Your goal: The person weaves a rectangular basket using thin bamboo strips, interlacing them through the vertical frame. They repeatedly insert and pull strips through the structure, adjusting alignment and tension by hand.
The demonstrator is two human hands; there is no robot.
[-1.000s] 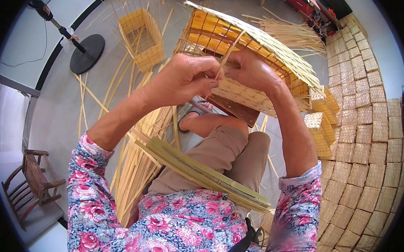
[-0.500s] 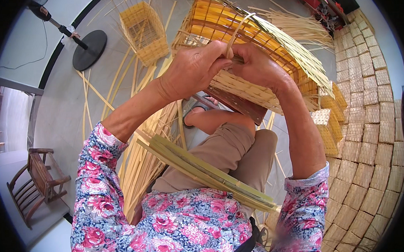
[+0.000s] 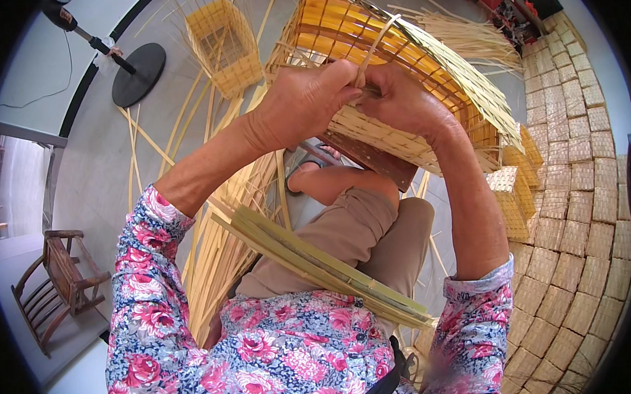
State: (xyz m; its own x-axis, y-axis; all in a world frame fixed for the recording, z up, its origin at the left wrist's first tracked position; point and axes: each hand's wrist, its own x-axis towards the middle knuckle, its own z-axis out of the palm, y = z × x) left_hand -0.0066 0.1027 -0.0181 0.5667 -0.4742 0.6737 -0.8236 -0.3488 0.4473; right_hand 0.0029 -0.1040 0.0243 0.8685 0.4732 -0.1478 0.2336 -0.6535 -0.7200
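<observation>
A large rectangular woven bamboo basket (image 3: pixel 390 134) stands tilted before me, its open top showing a yellow-orange inside wall. At its near rim my left hand (image 3: pixel 311 98) is closed, thumb and fingers pinching a pale bamboo strip (image 3: pixel 376 50) that loops up above the knuckles. My right hand (image 3: pixel 401 98) is closed on the rim beside it, thumb against the weave, fingers partly hidden. Across my lap lies a bundle of green split bamboo strips (image 3: pixel 325 263). Under the basket a brown wooden board (image 3: pixel 370 158) shows.
A smaller yellow basket (image 3: pixel 224 49) with upright stakes stands far left, near a black round stand base (image 3: pixel 139 74). Loose strips (image 3: pixel 225 222) spread over the floor at my left. Stacked woven baskets (image 3: pixel 570 221) fill the right side. A wooden chair (image 3: pixel 69 278) is at left.
My left hand and forearm have shifted slightly up and left. The right hand stays nearly still at the rim, and the strip's loop is a little higher.
</observation>
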